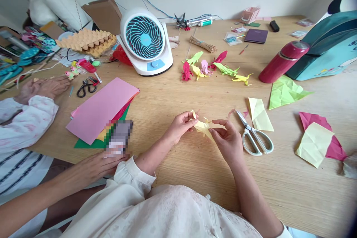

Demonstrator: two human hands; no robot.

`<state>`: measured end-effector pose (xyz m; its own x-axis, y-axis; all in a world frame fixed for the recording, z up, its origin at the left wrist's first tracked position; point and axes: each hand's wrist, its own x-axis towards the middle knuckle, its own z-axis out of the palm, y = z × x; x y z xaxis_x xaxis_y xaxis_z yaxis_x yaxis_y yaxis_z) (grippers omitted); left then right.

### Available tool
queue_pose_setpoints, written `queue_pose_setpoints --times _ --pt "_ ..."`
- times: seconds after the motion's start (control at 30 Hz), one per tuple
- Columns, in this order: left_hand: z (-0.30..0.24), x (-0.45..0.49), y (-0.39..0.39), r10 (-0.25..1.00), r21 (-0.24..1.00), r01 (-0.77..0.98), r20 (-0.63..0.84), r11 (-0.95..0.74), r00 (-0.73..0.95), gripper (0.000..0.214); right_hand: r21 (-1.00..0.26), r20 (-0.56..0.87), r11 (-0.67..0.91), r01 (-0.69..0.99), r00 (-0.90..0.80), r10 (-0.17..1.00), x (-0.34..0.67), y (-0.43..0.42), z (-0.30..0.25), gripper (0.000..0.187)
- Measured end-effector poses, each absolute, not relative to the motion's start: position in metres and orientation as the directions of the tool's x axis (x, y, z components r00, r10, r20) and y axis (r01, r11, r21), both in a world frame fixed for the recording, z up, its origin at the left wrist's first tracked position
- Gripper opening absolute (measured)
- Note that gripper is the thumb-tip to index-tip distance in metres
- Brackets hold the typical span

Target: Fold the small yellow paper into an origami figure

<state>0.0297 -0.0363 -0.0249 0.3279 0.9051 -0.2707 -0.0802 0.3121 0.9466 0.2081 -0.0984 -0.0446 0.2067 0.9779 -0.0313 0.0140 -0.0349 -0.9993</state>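
A pale yellow folded paper figure (204, 128) is held just above the table between my two hands. My left hand (182, 124) pinches its left end between thumb and fingers, where a narrow strip sticks up. With thumb and forefinger, my right hand (227, 137) grips the right side of the same figure. White-handled scissors (255, 135) lie beside my right hand, blades pointing away. Just past them rests a creased pale yellow paper piece (260, 114). Several finished-looking folded paper animals (205, 67) in red, green, yellow and pink stand farther back.
A white fan (145, 39) stands at the back left. Coloured paper sheets (103, 109) lie left of my arms. A co-worker's hand (111, 161) holds a blurred phone (119, 137); another person's hands (46, 85) rest far left. At right are a red flask (284, 61) and teal bag (326, 48).
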Motion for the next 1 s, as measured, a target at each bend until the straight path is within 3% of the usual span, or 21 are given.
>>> queue_pose_setpoints --times 0.23,0.37,0.43,0.53,0.63,0.77,0.87,1.0 --pt "-0.039 0.027 -0.028 0.964 0.998 0.027 -0.067 0.063 0.256 0.027 -0.995 0.072 0.053 0.086 0.235 0.969 0.214 -0.098 -0.041 0.022" --pt "-0.048 0.021 -0.022 0.974 0.966 0.245 0.024 -0.080 0.225 0.023 -0.987 0.097 0.056 0.150 0.279 0.955 0.219 -0.097 -0.040 0.021" --pt "-0.046 0.018 -0.022 0.970 0.903 0.393 0.089 -0.175 0.228 0.034 -0.985 0.106 0.062 0.162 0.281 0.954 0.220 -0.097 -0.039 0.022" --pt "-0.034 0.017 -0.027 0.927 0.726 0.577 0.317 -0.374 0.203 0.045 -0.980 0.137 0.090 0.178 0.275 0.952 0.219 -0.098 -0.036 0.020" --pt "-0.018 0.023 -0.037 0.844 0.595 0.621 0.485 -0.510 0.228 0.031 -0.970 0.187 0.138 0.200 0.253 0.949 0.218 -0.099 -0.033 0.017" --pt "-0.009 0.037 -0.049 0.845 0.752 0.406 0.383 -0.519 0.373 0.018 -0.961 0.222 0.184 0.204 0.181 0.958 0.218 -0.101 -0.029 0.014" --pt "-0.012 0.044 -0.054 0.893 0.865 0.321 0.265 -0.387 0.363 0.015 -0.948 0.252 0.215 0.234 0.140 0.958 0.218 -0.102 -0.028 0.010" --pt "-0.015 0.045 -0.056 0.928 0.911 0.300 0.181 -0.284 0.327 0.007 -0.919 0.292 0.250 0.306 0.100 0.951 0.218 -0.103 -0.027 0.004"
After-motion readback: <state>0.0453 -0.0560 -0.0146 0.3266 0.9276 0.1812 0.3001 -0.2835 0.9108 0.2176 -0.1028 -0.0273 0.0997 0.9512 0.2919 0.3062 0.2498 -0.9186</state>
